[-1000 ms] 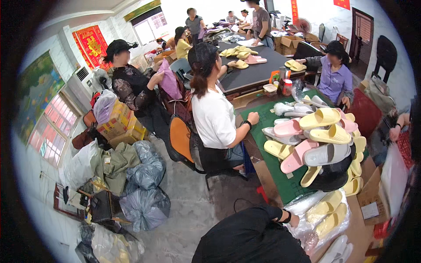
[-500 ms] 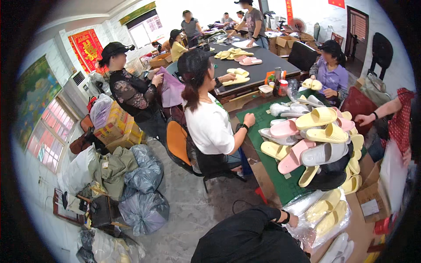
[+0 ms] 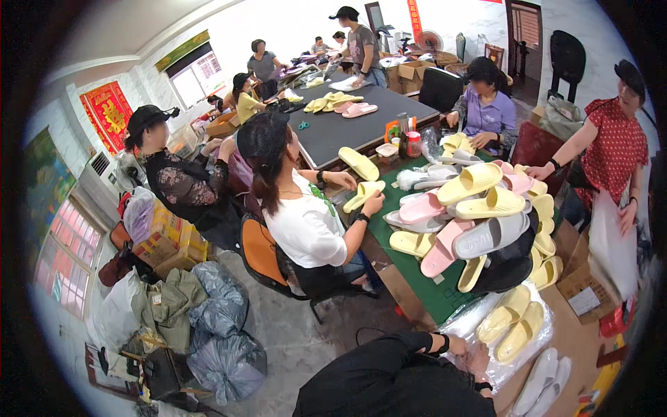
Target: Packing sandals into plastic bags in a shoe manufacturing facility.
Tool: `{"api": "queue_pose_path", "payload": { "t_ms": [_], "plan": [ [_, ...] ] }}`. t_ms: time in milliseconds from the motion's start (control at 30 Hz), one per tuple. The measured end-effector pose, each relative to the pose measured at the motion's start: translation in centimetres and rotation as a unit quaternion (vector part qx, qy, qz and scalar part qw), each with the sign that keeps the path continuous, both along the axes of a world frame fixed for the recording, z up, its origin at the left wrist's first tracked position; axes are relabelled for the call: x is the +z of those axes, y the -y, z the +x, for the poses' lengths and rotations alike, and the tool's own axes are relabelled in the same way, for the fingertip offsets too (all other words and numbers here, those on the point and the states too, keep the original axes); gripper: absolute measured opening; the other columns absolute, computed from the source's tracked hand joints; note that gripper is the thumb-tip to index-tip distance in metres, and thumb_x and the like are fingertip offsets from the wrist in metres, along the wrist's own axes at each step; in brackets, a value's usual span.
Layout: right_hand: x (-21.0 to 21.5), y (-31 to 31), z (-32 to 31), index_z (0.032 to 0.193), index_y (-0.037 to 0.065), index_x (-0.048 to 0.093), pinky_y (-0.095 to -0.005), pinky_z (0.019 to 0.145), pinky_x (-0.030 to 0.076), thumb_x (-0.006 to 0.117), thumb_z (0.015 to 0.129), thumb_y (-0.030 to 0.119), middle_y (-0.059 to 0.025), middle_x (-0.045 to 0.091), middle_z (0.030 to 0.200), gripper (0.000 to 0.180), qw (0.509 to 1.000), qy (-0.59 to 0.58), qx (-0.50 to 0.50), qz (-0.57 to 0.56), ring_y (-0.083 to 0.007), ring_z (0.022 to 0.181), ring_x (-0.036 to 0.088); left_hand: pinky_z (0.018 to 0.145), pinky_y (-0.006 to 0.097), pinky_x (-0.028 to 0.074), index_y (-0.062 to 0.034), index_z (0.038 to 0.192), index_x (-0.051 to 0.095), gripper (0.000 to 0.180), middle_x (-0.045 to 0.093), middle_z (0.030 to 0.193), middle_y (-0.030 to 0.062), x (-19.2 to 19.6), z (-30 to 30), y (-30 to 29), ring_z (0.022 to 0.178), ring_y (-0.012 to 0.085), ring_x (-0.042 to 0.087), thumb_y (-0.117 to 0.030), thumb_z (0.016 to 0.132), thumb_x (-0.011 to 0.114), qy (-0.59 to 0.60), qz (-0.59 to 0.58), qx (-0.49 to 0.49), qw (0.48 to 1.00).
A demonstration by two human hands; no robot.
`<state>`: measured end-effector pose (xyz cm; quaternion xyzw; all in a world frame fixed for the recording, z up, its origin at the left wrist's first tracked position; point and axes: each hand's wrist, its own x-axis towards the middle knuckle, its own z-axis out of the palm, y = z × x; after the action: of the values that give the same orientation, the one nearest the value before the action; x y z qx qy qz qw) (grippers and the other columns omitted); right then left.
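At the lower edge, my left hand [image 3: 456, 345], in a black sleeve and dark wristband, is closed on the near left edge of a clear plastic bag [image 3: 464, 321]. Close beside it, my right hand [image 3: 478, 359] also has its fingers closed at the bag's edge; its fingertips are partly blurred. A pair of yellow slippers [image 3: 522, 331] lies side by side in the bag. Just right of my hands, a pair of light grey slippers [image 3: 545, 383] rests on the brown surface. Beyond the bag is a heap of yellow, pink and grey slippers [image 3: 492, 238].
The heap sits on a green mat [image 3: 389, 274]. A co-worker in white [image 3: 306, 229] handles yellow slippers at left; others stand or sit around the dark table [image 3: 333, 128]. A cardboard box [image 3: 587, 295] stands right. Stuffed plastic bags [image 3: 226, 361] line the floor at left.
The view has shifted rightward. My right hand has come into sight beside the left at the bag. The co-worker in white has brought a yellow slipper closer; the one in red shows more fully.
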<state>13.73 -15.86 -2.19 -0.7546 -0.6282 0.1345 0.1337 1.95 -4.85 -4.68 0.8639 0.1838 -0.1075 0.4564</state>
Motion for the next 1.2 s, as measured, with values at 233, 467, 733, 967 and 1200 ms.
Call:
{"api": "queue_pose_path", "payload": {
  "t_ms": [233,467,733,967,1200],
  "plan": [
    [0.6,0.1,0.0,0.099,0.002,0.047,-0.0438,0.071,0.042,0.058,0.069,0.026,-0.0142,0.045,0.098,0.040,0.999,0.015,0.018,-0.043,-0.0322,0.091,0.046,0.066,0.042,0.043,0.0003,0.082,0.060,0.031,0.060,0.081,0.0196,0.2,-0.1,0.3,0.073,0.0331,0.056,-0.026,0.073,0.046,-0.008,0.007,0.028,1.000],
    [1.8,0.3,-0.5,0.108,0.006,0.047,-0.0429,0.077,0.041,0.059,0.068,0.027,-0.0136,0.046,0.106,0.046,0.999,0.008,-0.024,-0.031,-0.0307,0.098,0.045,0.064,0.040,0.044,-0.0049,0.080,0.062,0.026,0.061,0.077,0.0159,0.7,-0.7,0.3,0.071,0.0319,0.057,-0.026,0.070,0.048,0.034,0.034,0.002,0.999],
    [2.5,0.2,-0.7,0.115,0.005,0.043,-0.0440,0.077,0.040,0.057,0.069,0.030,-0.0143,0.045,0.112,0.054,0.998,0.005,-0.016,-0.058,-0.0299,0.102,0.044,0.064,0.038,0.044,-0.0042,0.078,0.062,0.022,0.061,0.079,0.0145,-0.8,-0.7,0.0,0.070,0.0296,0.057,-0.022,0.068,0.051,0.097,0.016,-0.037,0.995],
    [2.0,-0.1,-0.6,0.114,0.003,0.044,-0.0433,0.078,0.039,0.055,0.069,0.033,-0.0148,0.046,0.111,0.056,0.998,0.015,0.001,-0.068,-0.0298,0.101,0.044,0.067,0.038,0.043,-0.0030,0.081,0.062,0.026,0.061,0.082,0.0156,-1.2,-0.6,-0.1,0.075,0.0305,0.056,-0.024,0.071,0.051,0.075,0.046,-0.047,0.995],
    [0.1,0.1,-0.2,0.114,0.003,0.044,-0.0417,0.075,0.041,0.056,0.069,0.034,-0.0140,0.049,0.106,0.056,0.998,0.027,0.005,-0.048,-0.0296,0.097,0.047,0.069,0.038,0.043,-0.0037,0.082,0.062,0.026,0.061,0.083,0.0157,-0.4,-1.0,0.0,0.077,0.0310,0.056,-0.025,0.072,0.050,0.074,0.054,-0.045,0.995]
  ]
}}
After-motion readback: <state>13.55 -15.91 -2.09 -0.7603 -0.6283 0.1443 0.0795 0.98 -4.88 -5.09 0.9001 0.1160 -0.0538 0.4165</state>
